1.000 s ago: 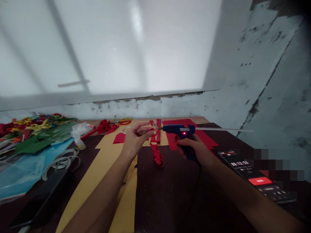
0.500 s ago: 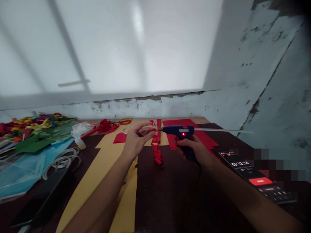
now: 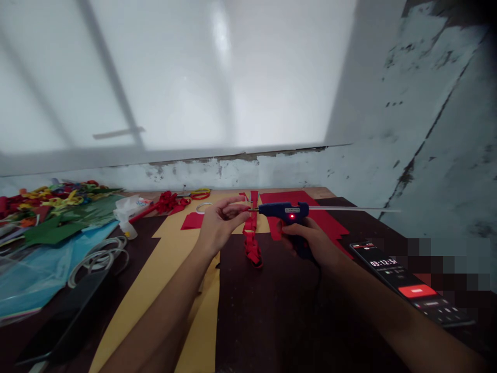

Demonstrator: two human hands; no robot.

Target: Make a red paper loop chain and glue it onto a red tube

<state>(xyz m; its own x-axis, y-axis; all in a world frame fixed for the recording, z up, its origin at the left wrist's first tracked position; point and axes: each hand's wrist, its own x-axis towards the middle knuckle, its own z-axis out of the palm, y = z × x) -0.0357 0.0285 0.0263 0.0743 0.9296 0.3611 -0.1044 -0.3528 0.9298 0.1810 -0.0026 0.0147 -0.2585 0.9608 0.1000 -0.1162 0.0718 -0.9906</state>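
Note:
My right hand (image 3: 305, 235) grips a dark blue glue gun (image 3: 285, 209) by its handle. A red light glows on the gun, and a clear glue stick (image 3: 349, 209) juts from its back. The nozzle points left at the fingertips of my left hand (image 3: 223, 220). Those fingers are pinched together, and what they hold is too small and hidden to make out; a bit of red shows there. Just beyond and below the nozzle, a folded red paper strip (image 3: 253, 249) lies on the table.
Yellow paper (image 3: 155, 274) and red sheets (image 3: 324, 217) cover parts of the dark table. Yellow-handled scissors (image 3: 200, 194), a tape roll (image 3: 203, 207) and a red flower (image 3: 167, 201) lie behind. At left are colourful scraps (image 3: 73, 197), a cable (image 3: 99, 256) and a black device (image 3: 73, 316); a phone (image 3: 407, 282) lies right.
The glue gun has shifted very slightly left, its nozzle closer in against my left fingertips. Otherwise both hands stay in place.

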